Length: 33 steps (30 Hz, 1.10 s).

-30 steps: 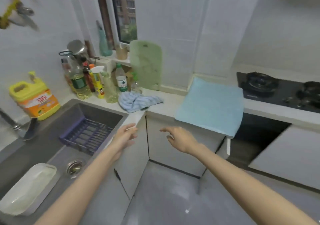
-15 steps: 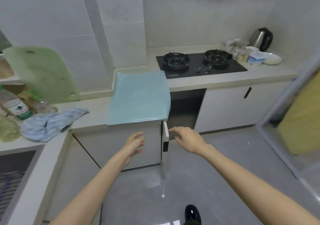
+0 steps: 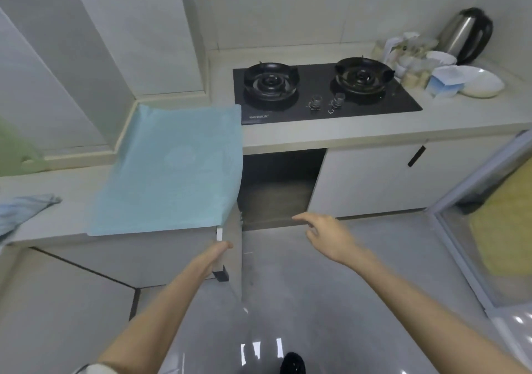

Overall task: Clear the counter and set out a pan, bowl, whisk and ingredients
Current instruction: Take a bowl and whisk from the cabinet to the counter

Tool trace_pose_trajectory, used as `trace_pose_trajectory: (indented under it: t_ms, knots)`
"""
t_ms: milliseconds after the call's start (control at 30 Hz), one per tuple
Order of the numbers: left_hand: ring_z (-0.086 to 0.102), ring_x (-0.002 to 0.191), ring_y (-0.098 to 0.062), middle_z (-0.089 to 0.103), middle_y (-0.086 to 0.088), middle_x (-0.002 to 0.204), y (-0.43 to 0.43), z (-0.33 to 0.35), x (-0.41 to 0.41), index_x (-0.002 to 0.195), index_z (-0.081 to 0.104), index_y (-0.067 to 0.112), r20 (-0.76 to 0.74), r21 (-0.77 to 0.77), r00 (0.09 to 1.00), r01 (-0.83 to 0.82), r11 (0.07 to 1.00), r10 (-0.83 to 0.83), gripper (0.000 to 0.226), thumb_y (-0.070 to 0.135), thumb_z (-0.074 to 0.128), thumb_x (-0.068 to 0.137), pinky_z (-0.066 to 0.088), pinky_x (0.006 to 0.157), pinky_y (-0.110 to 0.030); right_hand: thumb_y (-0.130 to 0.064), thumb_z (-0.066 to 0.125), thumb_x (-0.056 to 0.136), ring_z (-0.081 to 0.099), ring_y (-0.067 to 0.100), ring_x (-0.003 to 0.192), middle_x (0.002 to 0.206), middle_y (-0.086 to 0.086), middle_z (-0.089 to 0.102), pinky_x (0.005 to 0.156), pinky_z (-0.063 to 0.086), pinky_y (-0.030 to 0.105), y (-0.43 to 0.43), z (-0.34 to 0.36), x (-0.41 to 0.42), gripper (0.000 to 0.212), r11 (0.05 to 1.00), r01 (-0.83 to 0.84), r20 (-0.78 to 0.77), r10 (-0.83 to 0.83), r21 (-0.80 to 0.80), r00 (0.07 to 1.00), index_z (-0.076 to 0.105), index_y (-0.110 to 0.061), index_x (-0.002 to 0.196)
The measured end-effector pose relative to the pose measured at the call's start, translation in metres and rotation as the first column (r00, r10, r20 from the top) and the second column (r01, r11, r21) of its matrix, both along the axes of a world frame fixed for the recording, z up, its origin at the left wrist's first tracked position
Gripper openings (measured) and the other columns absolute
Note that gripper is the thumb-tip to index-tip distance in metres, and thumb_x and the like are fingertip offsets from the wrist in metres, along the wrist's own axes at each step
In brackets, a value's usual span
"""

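Cloth [image 3: 20, 212], blue-striped and bunched, is spotted at the far left edge of the counter [image 3: 345, 133], with a green cutting board [image 3: 14, 149] propped against the wall behind it. Next along, a pale blue mat [image 3: 169, 169] is laid over the counter's inner corner, its front hem hung just past the front edge. Below that hem a white cabinet door [image 3: 220, 234] is swung open. The left hand [image 3: 211, 258] is laid against the door's edge, fingers stretched out straight, nothing gripped. Beside it the dark cabinet opening [image 3: 279, 189] is exposed under the counter.

The right hand [image 3: 325, 235] is held in the air in front of that opening, palm down, fingers loosely spread, nothing held.

Up on the counter a black two-burner gas hob [image 3: 322, 94] is set in. Past the hob's right side a cluster of small jars and cups [image 3: 408, 56] is crowded toward the back edge. A blue-and-white box [image 3: 443, 84] is placed in front of them, and the white bowl [image 3: 483, 82] is found just beside that box, near the counter's right end. A steel kettle [image 3: 466, 33] is stood at the back right corner. The bowl is placed well apart from the right hand, up and to its right, on the far side of the hob.
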<state>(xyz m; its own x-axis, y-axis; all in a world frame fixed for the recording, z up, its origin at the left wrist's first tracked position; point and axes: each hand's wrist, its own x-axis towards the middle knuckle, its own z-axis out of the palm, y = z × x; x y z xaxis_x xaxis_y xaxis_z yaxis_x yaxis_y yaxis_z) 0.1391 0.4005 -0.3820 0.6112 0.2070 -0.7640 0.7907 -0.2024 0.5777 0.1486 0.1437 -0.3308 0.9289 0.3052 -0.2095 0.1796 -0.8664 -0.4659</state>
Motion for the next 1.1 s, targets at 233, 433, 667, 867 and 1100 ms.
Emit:
trace_pose_trajectory:
  t_ms: [233,433,667,867,1100]
  knots:
    - [0.052,0.082,-0.029,0.057,-0.017,0.094,-0.040,-0.040,0.046,0.092,0.058,0.000,-0.033,-0.130,0.989,-0.150,0.980,0.147,0.034,-0.002,0.048,0.060,0.043,0.073,-0.033,-0.010,0.045,0.094,0.052,0.015,0.120,0.137,-0.006,0.054,0.093,0.038,0.023,-0.078,-0.021,0.055,0.042,0.998,0.056,-0.099,-0.053,0.024,0.994,0.054,-0.025,0.132]
    - [0.043,0.060,-0.017,0.044,-0.006,0.068,-0.132,-0.027,0.113,0.071,0.047,0.009,-0.130,-0.389,0.980,-0.192,0.901,0.152,0.019,-0.002,0.043,0.085,0.042,0.064,-0.027,-0.011,0.045,0.096,0.050,0.013,0.120,0.136,-0.005,0.054,0.095,0.037,0.020,-0.120,-0.029,0.102,0.039,0.993,0.108,-0.111,-0.102,0.044,0.989,0.053,-0.025,0.132]
    - [0.038,0.054,-0.013,0.038,-0.002,0.056,-0.207,-0.036,0.251,0.068,0.037,0.016,-0.179,-0.652,0.906,-0.402,0.643,0.385,0.038,-0.016,0.023,0.082,0.050,0.077,-0.041,-0.008,0.043,0.099,0.036,0.017,0.134,0.148,-0.002,0.040,0.102,0.021,0.011,-0.171,-0.029,0.192,0.043,0.988,0.151,-0.067,-0.148,0.035,0.987,0.045,-0.021,0.140]
    - [0.041,0.067,-0.018,0.038,0.002,0.075,-0.231,-0.048,0.293,0.073,0.040,0.020,-0.230,-0.710,0.826,-0.504,0.491,0.515,0.057,-0.027,0.009,0.070,0.052,0.076,-0.043,-0.012,0.043,0.099,0.042,0.017,0.128,0.143,-0.003,0.046,0.101,0.040,0.028,-0.207,-0.024,0.261,0.041,0.983,0.179,-0.067,-0.182,-0.048,0.981,0.048,-0.025,0.137]
    - [0.043,0.122,-0.023,0.051,0.005,0.122,-0.250,-0.054,0.328,0.123,0.048,0.031,-0.249,-0.704,0.742,-0.580,0.410,0.622,0.084,-0.028,0.010,0.077,0.030,0.112,-0.046,-0.012,0.044,0.097,0.051,0.021,0.122,0.137,0.002,0.054,0.098,0.044,0.031,-0.253,-0.047,0.308,0.039,0.949,0.258,-0.234,-0.297,-0.180,0.926,0.051,-0.022,0.134]
